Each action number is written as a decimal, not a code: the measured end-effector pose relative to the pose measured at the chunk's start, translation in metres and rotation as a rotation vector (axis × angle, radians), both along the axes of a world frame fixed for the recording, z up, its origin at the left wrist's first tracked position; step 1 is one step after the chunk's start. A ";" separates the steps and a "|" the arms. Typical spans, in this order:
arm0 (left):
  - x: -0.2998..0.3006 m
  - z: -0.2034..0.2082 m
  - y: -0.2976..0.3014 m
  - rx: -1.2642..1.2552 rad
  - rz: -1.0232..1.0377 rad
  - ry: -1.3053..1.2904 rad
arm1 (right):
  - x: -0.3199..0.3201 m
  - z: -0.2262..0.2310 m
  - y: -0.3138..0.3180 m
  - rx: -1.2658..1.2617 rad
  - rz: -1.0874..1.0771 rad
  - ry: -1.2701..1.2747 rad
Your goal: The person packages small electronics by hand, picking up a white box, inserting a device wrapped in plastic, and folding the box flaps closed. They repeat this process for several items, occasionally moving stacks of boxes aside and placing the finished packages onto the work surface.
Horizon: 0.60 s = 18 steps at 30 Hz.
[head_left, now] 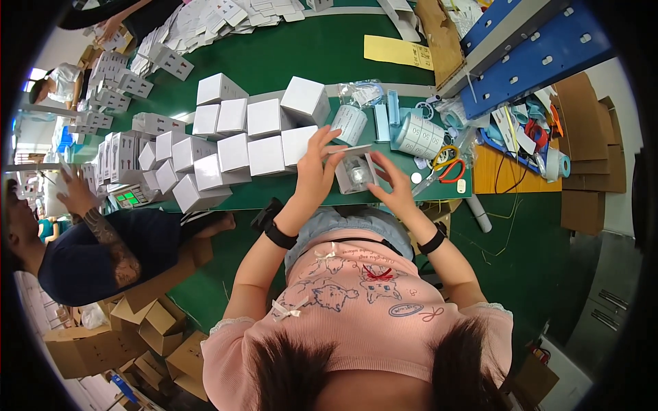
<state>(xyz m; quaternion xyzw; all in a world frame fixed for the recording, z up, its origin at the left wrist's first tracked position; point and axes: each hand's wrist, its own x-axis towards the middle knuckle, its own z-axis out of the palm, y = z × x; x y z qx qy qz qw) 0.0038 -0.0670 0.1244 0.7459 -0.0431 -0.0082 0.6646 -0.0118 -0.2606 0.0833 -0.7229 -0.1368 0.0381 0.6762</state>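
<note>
A small white box (341, 183) with its top open stands at the table's near edge, between my hands. Inside it lies a clear, shiny object (358, 174) that looks wrapped in plastic; its kind is not plain. My left hand (318, 164) pinches the raised lid flap (348, 148) at the box's far side. My right hand (393, 183) holds the box's right wall, thumb near the front corner and fingers along the side. Just left of my left hand stand several closed white boxes (266, 153) in rows.
Beyond the box are label rolls (419, 135) and a light-blue tape dispenser (393, 108). Orange-handled scissors (439, 172) lie to the right, before a blue tray (510, 147) of odds and ends. A co-worker (103, 240) sits at left. A blue metal frame (534, 65) rises at far right.
</note>
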 end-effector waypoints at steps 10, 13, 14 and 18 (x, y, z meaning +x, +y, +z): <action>-0.016 -0.037 -0.033 0.003 0.175 -0.055 | -0.011 0.001 0.007 -0.088 -0.136 -0.028; -0.015 -0.031 -0.040 0.048 0.250 0.066 | -0.015 0.000 0.008 -0.062 -0.172 -0.010; -0.014 -0.032 -0.042 0.049 0.252 0.068 | -0.016 0.000 0.008 -0.049 -0.188 -0.001; -0.010 -0.038 -0.045 0.122 0.199 0.037 | -0.017 -0.003 0.009 -0.137 -0.246 -0.066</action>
